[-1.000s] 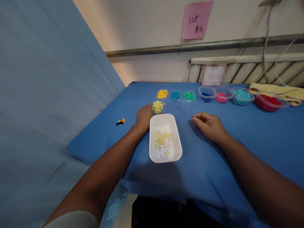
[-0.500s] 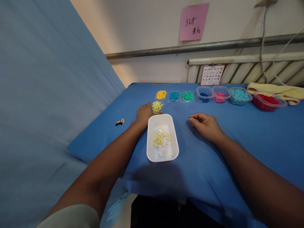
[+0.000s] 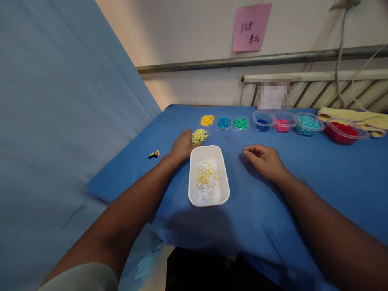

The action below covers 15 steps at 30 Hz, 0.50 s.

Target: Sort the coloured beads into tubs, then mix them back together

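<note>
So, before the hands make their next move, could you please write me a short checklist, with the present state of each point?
1. Left hand next to the pale yellow pieces: ok.
2. White tray upright on the blue cloth: ok.
3. Only one colour in the tray: not ok; yellow and white pieces lie together.
4. Right hand holding nothing: cannot tell; its curled fingers hide the palm.
5. All small pieces inside containers: not ok; a loose pile lies left of the left hand.
</note>
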Motion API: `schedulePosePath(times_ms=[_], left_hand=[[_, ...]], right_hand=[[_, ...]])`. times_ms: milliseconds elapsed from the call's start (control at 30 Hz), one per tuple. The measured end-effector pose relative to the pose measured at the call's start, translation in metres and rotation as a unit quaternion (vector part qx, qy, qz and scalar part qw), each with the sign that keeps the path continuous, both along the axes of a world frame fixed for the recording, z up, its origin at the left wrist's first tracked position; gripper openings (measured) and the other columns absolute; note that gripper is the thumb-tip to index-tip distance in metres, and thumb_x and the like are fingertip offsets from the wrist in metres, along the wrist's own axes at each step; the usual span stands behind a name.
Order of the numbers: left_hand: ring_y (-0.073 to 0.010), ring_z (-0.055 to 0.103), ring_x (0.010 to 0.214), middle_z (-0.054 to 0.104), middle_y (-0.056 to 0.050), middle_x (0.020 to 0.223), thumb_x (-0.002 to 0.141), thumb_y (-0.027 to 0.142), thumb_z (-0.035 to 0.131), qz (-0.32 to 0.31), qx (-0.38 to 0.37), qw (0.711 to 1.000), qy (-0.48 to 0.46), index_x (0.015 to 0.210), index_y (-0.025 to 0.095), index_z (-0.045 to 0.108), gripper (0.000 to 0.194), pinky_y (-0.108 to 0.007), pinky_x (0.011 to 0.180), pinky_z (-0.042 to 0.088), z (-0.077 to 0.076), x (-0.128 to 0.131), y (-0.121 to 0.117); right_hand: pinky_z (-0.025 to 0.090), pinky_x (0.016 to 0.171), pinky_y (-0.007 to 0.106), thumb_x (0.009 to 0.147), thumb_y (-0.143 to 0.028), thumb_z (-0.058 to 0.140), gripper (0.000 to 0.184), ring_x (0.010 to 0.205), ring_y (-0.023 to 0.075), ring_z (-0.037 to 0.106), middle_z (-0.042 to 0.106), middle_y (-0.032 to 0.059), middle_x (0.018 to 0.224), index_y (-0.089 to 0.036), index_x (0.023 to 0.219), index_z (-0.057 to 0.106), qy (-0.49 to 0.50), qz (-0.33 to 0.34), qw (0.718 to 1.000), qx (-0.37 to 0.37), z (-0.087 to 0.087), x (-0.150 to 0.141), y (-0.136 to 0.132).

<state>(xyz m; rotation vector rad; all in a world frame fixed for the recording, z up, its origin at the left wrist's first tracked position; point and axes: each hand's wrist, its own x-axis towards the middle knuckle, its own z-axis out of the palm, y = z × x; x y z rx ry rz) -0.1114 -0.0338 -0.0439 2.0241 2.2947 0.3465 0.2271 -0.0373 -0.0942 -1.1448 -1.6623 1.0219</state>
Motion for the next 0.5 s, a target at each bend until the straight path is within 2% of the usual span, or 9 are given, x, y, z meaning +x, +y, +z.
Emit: schedulePosePath(times_ms=[100, 167, 300, 400, 500], left_hand=[[-0.0369, 0.059, 0.153, 0.056, -0.023, 0.169, 0.094, 0.053, 0.077, -0.001, 0.009, 0.999, -0.033, 0.172, 0.011, 0.043, 0.095, -0.043, 0.126, 0.048, 0.009, -0.013, -0.011], [-0.0382, 0.060, 0.152, 0.056, -0.023, 0.169, 0.092, 0.051, 0.077, -0.002, 0.012, 0.999, -0.039, 0.171, 0.010, 0.044, 0.095, -0.046, 0.127, 0.049, 0.024, -0.020, -0.022], [-0.0395, 0.066, 0.144, 0.062, -0.020, 0.163, 0.087, 0.054, 0.073, -0.033, 0.022, 0.998, -0.042, 0.162, 0.010, 0.054, 0.088, -0.049, 0.123, 0.053, 0.071, -0.027, -0.057], [-0.0384, 0.066, 0.144, 0.061, -0.017, 0.164, 0.087, 0.059, 0.072, -0.069, 0.015, 0.997, -0.036, 0.165, 0.015, 0.052, 0.092, -0.048, 0.123, 0.054, 0.107, -0.024, -0.092], [-0.0387, 0.066, 0.144, 0.059, -0.016, 0.166, 0.090, 0.063, 0.071, -0.103, -0.022, 0.994, -0.003, 0.168, 0.019, 0.048, 0.092, -0.049, 0.121, 0.055, 0.132, -0.014, -0.122]], right_hand=[[0.054, 0.068, 0.036, 0.088, -0.054, 0.075, 0.034, 0.072, 0.0209, 0.067, 0.077, 0.0054, 0.082, -0.021, 0.096, 0.081, -0.003, 0.002, 1.000, -0.003, -0.001, 0.001, 0.001], [0.054, 0.068, 0.036, 0.088, -0.054, 0.074, 0.034, 0.072, 0.0211, 0.067, 0.078, 0.0056, 0.083, -0.021, 0.096, 0.081, -0.009, 0.002, 1.000, 0.001, -0.002, 0.001, 0.001], [0.054, 0.069, 0.036, 0.089, -0.055, 0.074, 0.037, 0.073, 0.0218, 0.069, 0.078, 0.0065, 0.085, -0.020, 0.098, 0.082, -0.018, 0.002, 1.000, 0.008, -0.002, 0.002, 0.000], [0.056, 0.071, 0.036, 0.089, -0.054, 0.073, 0.037, 0.075, 0.0221, 0.070, 0.080, 0.0072, 0.087, -0.020, 0.099, 0.083, -0.024, 0.003, 1.000, 0.010, -0.001, 0.002, -0.001], [0.057, 0.073, 0.037, 0.091, -0.053, 0.073, 0.035, 0.076, 0.0225, 0.070, 0.080, 0.0072, 0.086, -0.021, 0.098, 0.083, -0.035, 0.000, 0.999, 0.020, -0.001, 0.003, -0.001]])
